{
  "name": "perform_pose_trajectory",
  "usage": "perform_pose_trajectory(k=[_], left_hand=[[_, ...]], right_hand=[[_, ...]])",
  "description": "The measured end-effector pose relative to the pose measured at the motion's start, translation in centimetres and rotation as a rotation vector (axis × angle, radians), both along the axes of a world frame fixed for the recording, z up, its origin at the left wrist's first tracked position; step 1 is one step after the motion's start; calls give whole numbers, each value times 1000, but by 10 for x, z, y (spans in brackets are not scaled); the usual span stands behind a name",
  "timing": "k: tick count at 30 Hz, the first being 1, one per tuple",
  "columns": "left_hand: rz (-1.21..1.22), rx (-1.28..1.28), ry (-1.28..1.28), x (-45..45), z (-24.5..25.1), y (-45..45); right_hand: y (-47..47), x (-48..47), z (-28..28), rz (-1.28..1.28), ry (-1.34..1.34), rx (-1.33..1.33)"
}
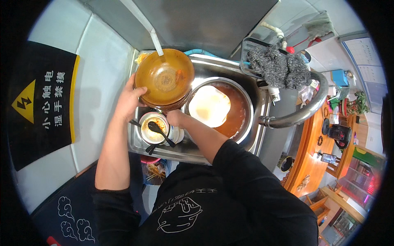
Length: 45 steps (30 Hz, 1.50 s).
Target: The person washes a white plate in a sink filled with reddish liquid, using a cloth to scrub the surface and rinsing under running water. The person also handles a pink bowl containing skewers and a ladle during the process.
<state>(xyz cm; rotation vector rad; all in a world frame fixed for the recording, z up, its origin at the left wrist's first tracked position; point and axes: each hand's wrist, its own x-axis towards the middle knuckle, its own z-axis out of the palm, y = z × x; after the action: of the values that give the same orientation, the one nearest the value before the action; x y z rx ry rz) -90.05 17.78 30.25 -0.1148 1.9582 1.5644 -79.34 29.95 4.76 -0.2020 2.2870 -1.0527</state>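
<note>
A stack of large brown bowls stands at the back left of the steel sink, the top one showing a stamped mark and orange residue. My left hand grips the stack's left rim, thumb inside the top bowl. At the stack's near side is my right hand, its fingers mostly hidden, so its hold is unclear. Just in front, a stack of small white bowls carries black spoons and food residue. Right of my right hand, a round steel basin holds reddish-brown liquid and a brightly lit pale dish.
A curved steel faucet arches in from the right. Steel wool scourers fill a rack at the sink's back right corner. A white corrugated hose hangs above the brown bowls. Below the sink's front edge stands a bin with skewers.
</note>
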Motion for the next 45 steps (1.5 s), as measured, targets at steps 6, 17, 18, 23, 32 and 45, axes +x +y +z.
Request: perform_pose_trajectory(k=[6, 17, 18, 23, 32, 45], left_hand=[[132, 14, 8, 23, -16, -16], [-364, -450, 163, 46, -81, -71], [-433, -389, 173, 47, -65, -47], [-627, -563, 379, 48, -110, -70], [-786, -730, 369, 50, -86, -46], [-770, -968, 475, 60, -75, -50]], right_hand=[[-9, 23, 23, -428, 101, -49], [-22, 18, -47, -81, 18, 178], [-25, 17, -79, -53, -8, 270], [-29, 3, 0, 18, 99, 207], [-14, 4, 30, -127, -116, 106], [-9, 6, 13, 69, 97, 228]])
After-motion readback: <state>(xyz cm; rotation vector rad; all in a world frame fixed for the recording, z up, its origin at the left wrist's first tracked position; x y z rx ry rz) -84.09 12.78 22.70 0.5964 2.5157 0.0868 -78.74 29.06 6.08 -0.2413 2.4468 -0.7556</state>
